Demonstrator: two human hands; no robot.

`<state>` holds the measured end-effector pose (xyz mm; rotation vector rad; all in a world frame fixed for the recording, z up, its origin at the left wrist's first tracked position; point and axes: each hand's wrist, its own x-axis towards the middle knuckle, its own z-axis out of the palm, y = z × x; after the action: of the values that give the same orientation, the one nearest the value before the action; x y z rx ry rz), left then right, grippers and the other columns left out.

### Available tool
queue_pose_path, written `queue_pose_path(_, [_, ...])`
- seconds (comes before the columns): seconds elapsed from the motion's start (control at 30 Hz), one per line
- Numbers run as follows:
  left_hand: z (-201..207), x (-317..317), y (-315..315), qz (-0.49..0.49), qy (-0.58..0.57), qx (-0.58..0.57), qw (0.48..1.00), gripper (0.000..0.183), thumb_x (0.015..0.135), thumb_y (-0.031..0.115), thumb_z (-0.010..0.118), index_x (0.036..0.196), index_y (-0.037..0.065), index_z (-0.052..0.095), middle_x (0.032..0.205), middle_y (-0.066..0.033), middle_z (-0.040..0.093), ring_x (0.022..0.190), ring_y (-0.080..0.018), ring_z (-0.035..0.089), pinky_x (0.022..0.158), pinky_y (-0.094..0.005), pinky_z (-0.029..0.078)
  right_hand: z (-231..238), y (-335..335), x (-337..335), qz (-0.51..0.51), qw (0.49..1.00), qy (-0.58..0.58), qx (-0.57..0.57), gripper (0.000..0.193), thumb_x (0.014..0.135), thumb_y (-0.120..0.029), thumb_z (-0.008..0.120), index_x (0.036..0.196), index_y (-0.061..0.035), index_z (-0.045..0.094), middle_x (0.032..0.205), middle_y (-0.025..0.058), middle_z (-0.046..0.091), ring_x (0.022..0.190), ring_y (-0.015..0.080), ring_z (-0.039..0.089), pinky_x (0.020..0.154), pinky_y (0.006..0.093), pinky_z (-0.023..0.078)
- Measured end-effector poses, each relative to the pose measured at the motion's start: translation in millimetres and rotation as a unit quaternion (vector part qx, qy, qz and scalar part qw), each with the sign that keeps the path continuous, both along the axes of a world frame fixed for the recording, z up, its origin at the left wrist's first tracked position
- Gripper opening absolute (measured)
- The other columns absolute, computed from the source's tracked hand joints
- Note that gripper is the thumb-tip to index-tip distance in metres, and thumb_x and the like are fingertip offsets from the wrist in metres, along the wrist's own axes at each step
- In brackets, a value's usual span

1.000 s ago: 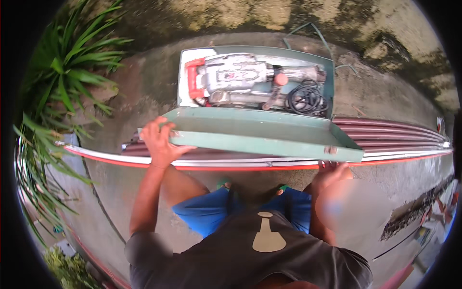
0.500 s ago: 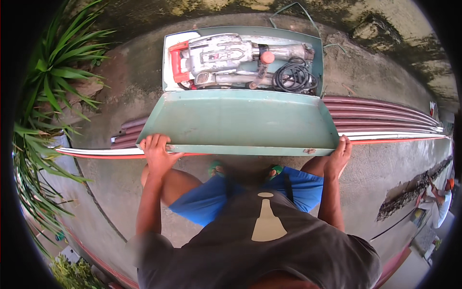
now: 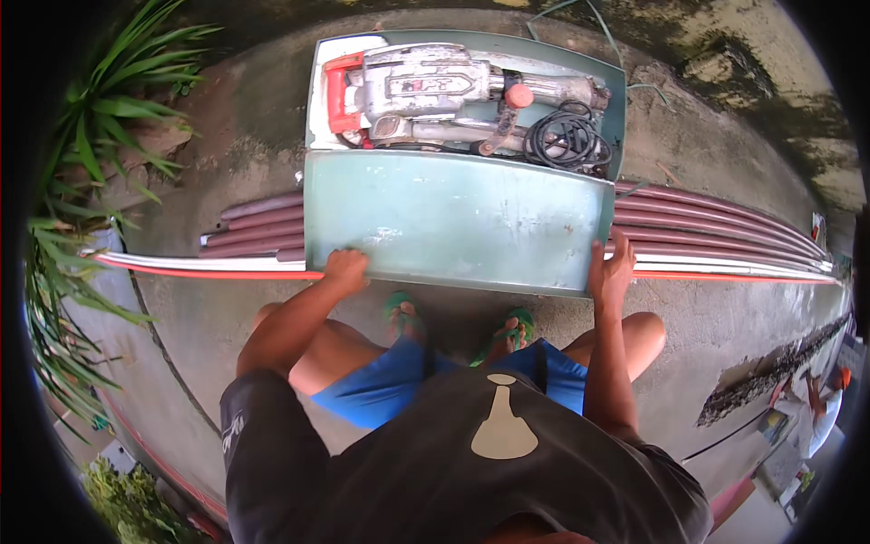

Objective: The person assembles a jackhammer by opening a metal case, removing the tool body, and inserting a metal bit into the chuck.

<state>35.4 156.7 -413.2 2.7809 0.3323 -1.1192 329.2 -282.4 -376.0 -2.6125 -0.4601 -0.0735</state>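
Note:
A green metal case [image 3: 618, 118] lies open in front of me with a worn demolition hammer [image 3: 426, 86] inside. The hammer has a red rear handle, a side grip with a round red knob and a coiled black cable [image 3: 564, 138]. Toward me extends the scuffed green lid [image 3: 453, 218]. My left hand [image 3: 346, 269] is closed on the lid's near edge, left of its middle, its fingertips hidden. At the near right corner, my right hand [image 3: 613, 265] grips the lid's side edge, fingers pointing away from me.
Dark red pipes [image 3: 707, 222] stick out on both sides of the case, with white and orange lengths [image 3: 208, 265] nearer me. Spiky plants [image 3: 118, 109] stand at left. A stained wall [image 3: 761, 54] runs behind. At far right, a person in an orange cap [image 3: 825, 408] sits beside broken concrete.
The lid has swung lower, its near edge now looking narrower and farther from me. Both hands moved with it: the left shifted right, the right slightly left. My feet show more.

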Motion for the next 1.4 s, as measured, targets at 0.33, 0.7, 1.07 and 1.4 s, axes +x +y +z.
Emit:
queue_pose_path(0.33, [-36,28,-13,0.006,0.033,0.037,0.999,0.046,0.067,0.036,0.089,0.103,0.011,0.075,0.106,-0.0118,0.073,0.102,-0.0289,0.071,0.088,-0.0422,0.055,-29,189,133,0.014,0.941,0.193,-0.278,0.081,0.075,-0.063,0.075,0.133,-0.0088,0.061,0.135,0.0181,0.063,0.133,0.0398,0.053,0.106,0.0672,0.034])
queue_pose_path(0.7, [-35,23,-7,0.075,0.038,0.014,0.996,0.054,0.067,0.039,0.086,0.108,0.009,0.070,0.117,-0.0145,0.067,0.112,-0.0325,0.066,0.095,-0.0448,0.054,89,61,185,0.012,0.772,0.388,0.504,0.009,0.091,-0.013,0.065,0.095,-0.0059,0.063,0.061,-0.0087,0.034,0.051,0.0056,0.031,0.053,0.0233,0.034])
queue_pose_path(1.07, [-15,51,-5,0.026,0.077,0.007,0.997,0.051,0.059,0.039,0.092,0.095,0.005,0.077,0.103,-0.0176,0.074,0.099,-0.0340,0.071,0.085,-0.0442,0.059,123,-391,-85,0.013,0.663,0.082,0.744,0.011,0.093,-0.008,0.052,0.099,-0.0006,0.056,0.063,-0.0026,0.033,0.048,0.0096,0.032,0.076,0.0322,0.043])
queue_pose_path(1.4, [-7,62,-11,-0.005,0.123,0.014,0.992,0.055,0.062,0.039,0.093,0.105,0.009,0.077,0.109,-0.0113,0.074,0.105,-0.0285,0.071,0.088,-0.0423,0.056,-64,-377,-222,-0.634,0.486,0.023,0.601,0.022,0.091,-0.016,0.056,0.073,-0.0132,0.044,0.056,-0.0020,0.038,0.047,0.0135,0.039,0.052,0.0323,0.040])
